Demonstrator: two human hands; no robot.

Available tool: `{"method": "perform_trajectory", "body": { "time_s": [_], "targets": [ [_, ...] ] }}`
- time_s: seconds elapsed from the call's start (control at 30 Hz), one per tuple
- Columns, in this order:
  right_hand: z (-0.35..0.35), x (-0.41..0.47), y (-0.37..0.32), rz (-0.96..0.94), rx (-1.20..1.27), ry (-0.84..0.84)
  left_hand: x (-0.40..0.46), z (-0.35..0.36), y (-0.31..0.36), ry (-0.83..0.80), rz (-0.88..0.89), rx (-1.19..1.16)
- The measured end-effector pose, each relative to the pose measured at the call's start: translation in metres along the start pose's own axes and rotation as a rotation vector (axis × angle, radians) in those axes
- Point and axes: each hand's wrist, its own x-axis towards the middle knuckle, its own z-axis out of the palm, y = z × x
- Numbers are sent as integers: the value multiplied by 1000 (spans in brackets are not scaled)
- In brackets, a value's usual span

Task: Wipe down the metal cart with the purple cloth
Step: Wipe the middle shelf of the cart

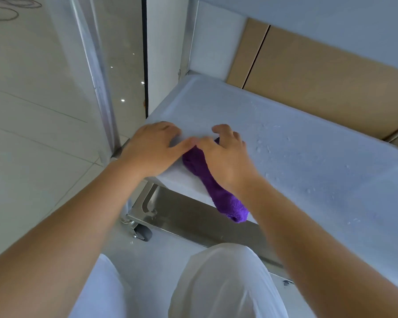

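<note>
A: How do the hands grip?

B: The left hand (152, 149) lies flat with straight fingers, pressing on the near left corner of the metal cart (308, 143) shelf and holding nothing. Just to its right, the right hand (225, 157) has curled fingers closed over the purple cloth (216, 187), pressing it against the shelf surface.

A: Where is the cloth exactly?

B: Bunched into a roll on the shelf's near edge, between the two hands at its upper end; its lower end hangs over the front rim beneath the right wrist.

A: And around that?

B: At far left, pale floor tiles (32, 134). A caster wheel (143, 234) shows under the cart's left corner, with a lower shelf (193, 216) beside it. Water droplets (264, 148) dot the surface right of the right hand. Tan panels (319, 76) stand behind the cart at upper right.
</note>
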Motion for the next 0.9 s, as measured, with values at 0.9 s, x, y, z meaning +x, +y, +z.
{"method": "perform_trajectory", "body": {
  "time_s": [0.9],
  "targets": [
    [4,-20,50,-221,-124,-121,-11,12,20,-40,-124,20]
  ]
}}
